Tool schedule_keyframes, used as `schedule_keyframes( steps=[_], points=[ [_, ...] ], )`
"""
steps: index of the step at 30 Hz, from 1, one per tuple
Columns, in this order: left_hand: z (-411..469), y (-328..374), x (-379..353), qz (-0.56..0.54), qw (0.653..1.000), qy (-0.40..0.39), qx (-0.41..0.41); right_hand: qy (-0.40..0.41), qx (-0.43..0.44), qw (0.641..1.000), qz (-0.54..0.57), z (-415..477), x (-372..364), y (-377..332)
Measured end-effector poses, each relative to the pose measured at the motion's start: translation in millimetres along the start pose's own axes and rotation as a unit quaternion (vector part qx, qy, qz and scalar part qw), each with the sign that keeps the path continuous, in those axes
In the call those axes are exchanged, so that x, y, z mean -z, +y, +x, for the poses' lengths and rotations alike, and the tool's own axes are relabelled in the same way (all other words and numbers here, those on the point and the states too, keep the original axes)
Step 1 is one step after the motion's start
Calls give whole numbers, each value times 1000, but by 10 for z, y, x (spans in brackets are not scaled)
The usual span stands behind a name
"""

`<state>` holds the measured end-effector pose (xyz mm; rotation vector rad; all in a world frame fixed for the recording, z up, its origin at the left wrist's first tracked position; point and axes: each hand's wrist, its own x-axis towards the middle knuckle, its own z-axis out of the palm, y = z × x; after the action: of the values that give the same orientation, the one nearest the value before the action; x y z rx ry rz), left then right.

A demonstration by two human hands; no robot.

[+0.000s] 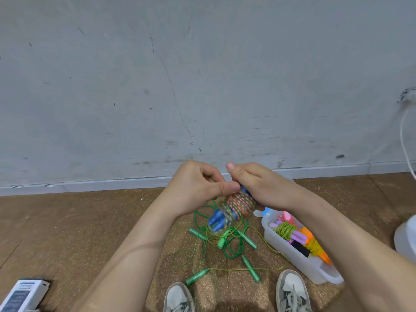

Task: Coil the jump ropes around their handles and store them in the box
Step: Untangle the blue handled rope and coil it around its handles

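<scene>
Above the shoes (292, 291), the right hand (254, 188) grips the blue-handled jump rope (238, 204) while the left hand (198, 188) pinches its cord; best keep that taut and tuck it, with the box (297, 260) at four o'clock.

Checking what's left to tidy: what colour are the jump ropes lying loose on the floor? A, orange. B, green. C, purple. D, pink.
B: the loose ropes tangled on the floor have green handles and green cords.
</scene>
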<state>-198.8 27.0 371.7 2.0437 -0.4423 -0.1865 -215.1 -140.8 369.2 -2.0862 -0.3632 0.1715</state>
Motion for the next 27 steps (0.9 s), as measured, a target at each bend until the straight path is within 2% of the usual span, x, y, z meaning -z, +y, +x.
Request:
schedule_keyframes(
  steps=[3,6,8,11,16,19,22,24,25,27],
  points=[
    [65,-89,25,-69,997,17,3,-16,-18,996,87,-66,-23,-97],
    [124,-107,-117,-181,983,25,32,65,-43,986,150,-61,-54,-156],
    [142,-99,-294,-249,965,46,63,142,-68,958,240,-8,-78,-132],
    [165,-136,-497,-260,961,38,82,224,-119,904,344,74,-105,-109],
    [172,-194,-583,-216,971,-8,99,351,-109,903,224,177,-177,83],
    [91,-157,-656,-200,973,-69,89,422,-155,869,207,219,-25,192],
    [84,-115,-634,-132,987,-54,76,442,-162,876,107,223,57,258],
    [70,-101,-559,21,1000,-19,13,438,-131,889,-2,214,23,282],
    [51,-107,-515,134,990,-6,-40,429,-124,893,-50,197,6,279],
    [-3,-100,-409,315,940,20,-129,408,-127,895,-129,166,18,285]
  ],
)
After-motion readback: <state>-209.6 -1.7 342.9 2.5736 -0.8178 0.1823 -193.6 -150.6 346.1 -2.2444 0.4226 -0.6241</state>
